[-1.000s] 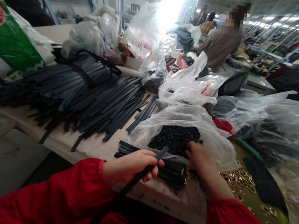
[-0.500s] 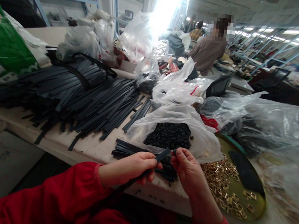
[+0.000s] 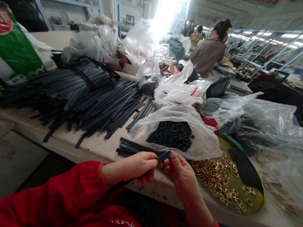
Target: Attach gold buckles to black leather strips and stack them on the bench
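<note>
My left hand (image 3: pixel 141 165) is closed around a dark leather-like strap (image 3: pixel 164 157), its short flat end sticking out past the thumb toward the right. The rest of the strap trails down toward my lap. Thumb and fingers of my right hand (image 3: pixel 183 173) pinch at that strap end; the small black piece they held is now mostly hidden by the fingertips. Just beyond the hands, an open plastic bag (image 3: pixel 205 143) holds a heap of small black pieces (image 3: pixel 171 134). Several dark straps (image 3: pixel 128 146) lie beside my left hand, partly covered by it.
Large bundles of dark straps (image 3: pixel 105 104) cover the table's left side. To the right sits a yellowish tray (image 3: pixel 256 198) with gold-coloured buckles (image 3: pixel 223 176) and a black flat piece (image 3: pixel 245 168). Plastic bags (image 3: pixel 181 87) crowd the back. A person (image 3: pixel 209 54) is farther off.
My right hand has moved left and brought the small black piece from beside the strap to its end. The strap stays in my left hand. The camera view has shifted slightly.
</note>
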Demonstrator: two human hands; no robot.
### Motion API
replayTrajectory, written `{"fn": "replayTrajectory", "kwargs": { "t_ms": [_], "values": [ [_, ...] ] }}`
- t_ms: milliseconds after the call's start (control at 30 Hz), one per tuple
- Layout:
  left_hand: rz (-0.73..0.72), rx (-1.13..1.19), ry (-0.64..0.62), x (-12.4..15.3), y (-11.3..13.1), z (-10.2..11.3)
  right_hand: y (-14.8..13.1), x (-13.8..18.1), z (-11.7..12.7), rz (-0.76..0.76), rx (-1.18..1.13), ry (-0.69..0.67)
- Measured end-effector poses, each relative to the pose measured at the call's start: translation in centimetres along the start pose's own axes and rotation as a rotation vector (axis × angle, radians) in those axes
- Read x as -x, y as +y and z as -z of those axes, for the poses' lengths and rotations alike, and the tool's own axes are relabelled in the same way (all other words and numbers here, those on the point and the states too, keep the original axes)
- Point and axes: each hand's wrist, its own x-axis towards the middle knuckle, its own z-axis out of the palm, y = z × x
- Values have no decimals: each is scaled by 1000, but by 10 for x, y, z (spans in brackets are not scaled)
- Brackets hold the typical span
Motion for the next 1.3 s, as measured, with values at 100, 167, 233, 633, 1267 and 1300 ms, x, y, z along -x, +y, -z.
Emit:
{"fn": "replayTrajectory", "kwargs": {
  "t_ms": [100, 167, 233, 633, 1267, 1300],
  "values": [
    [29, 20, -30, 3, 2, 0, -1, 2, 2, -33, -18, -26],
    [42, 44, -52, 4, 2, 1, -1, 3, 4, -49, -31, -36],
    [49, 60, -66, 5, 1, 1, -1, 4, 7, -60, -26, -62],
    [88, -24, -117, 4, -5, 1, -2, 7, 12, -67, 178, -120],
    [80, -92, -146, 3, -20, -11, 5, 9, 14, -109, 535, -279],
    [64, -116, -151, 3, -20, -12, 7, 9, 14, -95, 565, -285]
  ]
}}
